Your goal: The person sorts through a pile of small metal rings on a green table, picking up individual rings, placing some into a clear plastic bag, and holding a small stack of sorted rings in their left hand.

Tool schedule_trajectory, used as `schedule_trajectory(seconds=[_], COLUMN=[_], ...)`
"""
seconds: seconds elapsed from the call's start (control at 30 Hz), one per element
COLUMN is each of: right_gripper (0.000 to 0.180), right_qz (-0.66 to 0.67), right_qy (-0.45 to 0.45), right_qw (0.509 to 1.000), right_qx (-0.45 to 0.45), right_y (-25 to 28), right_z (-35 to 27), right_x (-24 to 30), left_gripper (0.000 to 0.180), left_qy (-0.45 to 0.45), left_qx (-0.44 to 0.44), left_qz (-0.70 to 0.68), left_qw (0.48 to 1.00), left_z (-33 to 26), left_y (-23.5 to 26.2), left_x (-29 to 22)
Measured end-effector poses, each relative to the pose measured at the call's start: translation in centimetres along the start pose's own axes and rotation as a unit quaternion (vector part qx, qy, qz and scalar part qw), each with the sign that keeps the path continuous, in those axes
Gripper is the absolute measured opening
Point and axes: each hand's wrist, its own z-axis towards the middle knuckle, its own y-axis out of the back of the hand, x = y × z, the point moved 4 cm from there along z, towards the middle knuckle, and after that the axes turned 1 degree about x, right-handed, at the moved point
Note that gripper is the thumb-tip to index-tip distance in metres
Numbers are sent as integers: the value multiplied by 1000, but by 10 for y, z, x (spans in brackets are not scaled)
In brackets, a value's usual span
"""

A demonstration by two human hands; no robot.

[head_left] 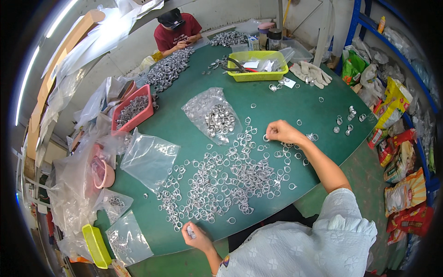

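Rings (pixel 251 177): loose, heaped along near edge of green surface (pixel 277 105). Left hand (pixel 197 236) curls around pale pieces (pixel 190 232), count unclear; right hand (pixel 282 132) pinches one ring beyond the heap. Part-filled clear bag (pixel 194 110) lies between heap and yellow basket (pixel 258 77) near far edge. Printed sacks (pixel 397 101) at right; lettering too small to read.

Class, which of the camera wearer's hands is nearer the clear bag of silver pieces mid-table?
Right. The right hand is right of the bag, not touching it; the left hand is farther off, by the near edge of the table.
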Motion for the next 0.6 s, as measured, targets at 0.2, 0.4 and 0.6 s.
schedule_trajectory(seconds=[0.2,0.4,0.6], right_gripper=[14,11,10], right_qz=[-116,-236,-268], right_qy=[42,88,96], right_qw=[991,966,955], right_qx=[-52,-61,-83], right_y=[-23,-55,-51], right_z=[10,20,10], right_x=[19,17,22], left_gripper=[7,5,5], left_qy=[5,1,12], left_qx=[1,-11,-7], left_qz=[3,10,-2], left_qw=[1000,1000,1000], left_z=[0,1,0], left_y=[1,2,1], left_x=[-1,1,1])
